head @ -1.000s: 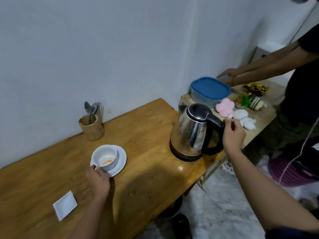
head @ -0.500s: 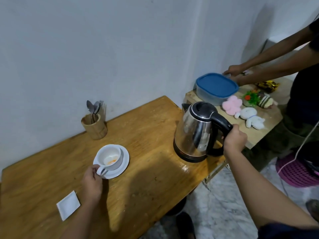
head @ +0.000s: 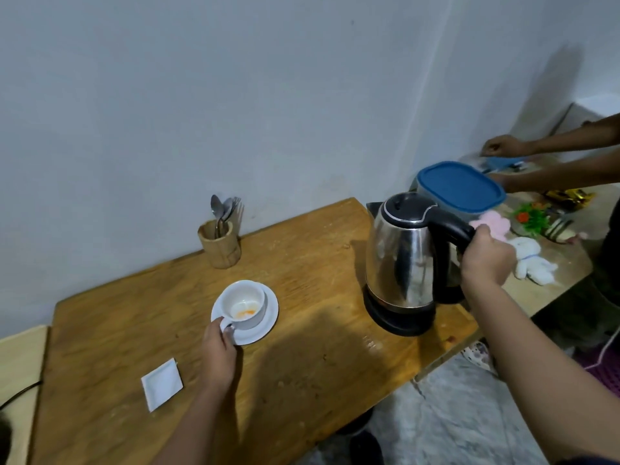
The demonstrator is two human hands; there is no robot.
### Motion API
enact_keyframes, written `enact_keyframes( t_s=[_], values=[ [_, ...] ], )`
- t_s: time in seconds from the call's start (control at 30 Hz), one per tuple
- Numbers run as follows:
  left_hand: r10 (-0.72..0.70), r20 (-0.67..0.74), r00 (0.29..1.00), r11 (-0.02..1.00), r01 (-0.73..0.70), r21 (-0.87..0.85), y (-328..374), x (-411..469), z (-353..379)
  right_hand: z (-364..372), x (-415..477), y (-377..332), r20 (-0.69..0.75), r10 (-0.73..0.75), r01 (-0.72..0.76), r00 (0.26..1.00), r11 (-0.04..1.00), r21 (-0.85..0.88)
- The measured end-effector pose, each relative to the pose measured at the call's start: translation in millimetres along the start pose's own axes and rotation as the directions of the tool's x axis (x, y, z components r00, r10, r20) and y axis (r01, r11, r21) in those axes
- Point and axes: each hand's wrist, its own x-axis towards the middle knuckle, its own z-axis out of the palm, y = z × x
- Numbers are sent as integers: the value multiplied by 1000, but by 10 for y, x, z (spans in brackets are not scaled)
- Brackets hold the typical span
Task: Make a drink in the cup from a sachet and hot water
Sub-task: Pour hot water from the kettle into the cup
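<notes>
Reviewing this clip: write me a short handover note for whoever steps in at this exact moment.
Left hand: pinching the handle of the cup, which sits on its saucer.
Right hand: grip closed on the handle of the kettle, which looks seated on its base.
Sachet: flat on the table, near-left of the cup.
Done: orange powder is in the cup.
Left: lift the kettle, pour hot water, stir; spoons stand in the wooden holder.

wooden table point(head: 302, 380) | on it: saucer point(head: 265, 322), kettle base point(head: 399, 318), wooden cutlery holder point(head: 219, 245), white sachet point(head: 162, 384)
</notes>
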Motion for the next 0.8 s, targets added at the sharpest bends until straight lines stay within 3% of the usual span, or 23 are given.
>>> enact_keyframes(
  t_s=[0.17,0.4,0.5,0.6,0.8],
  values=[
    [-3,43,999,1000,4,-10,48,99,-114,194,-136,-350,163,-224,236,961,970,-60],
    [29,126,992,999,-34,38,23,255,-248,714,-519,-493,414,-373,451,830,886,-108],
    [26,169,985,999,-31,26,20,275,-283,908,-744,-558,552,-422,565,719,817,-112],
    [26,218,976,1000,-25,-9,23,289,-322,1088,-957,-632,671,-489,702,558,709,-67],
    [-26,256,966,1000,28,-4,-36,350,-378,1359,-1281,-726,789,-513,866,339,497,-48]
  ],
)
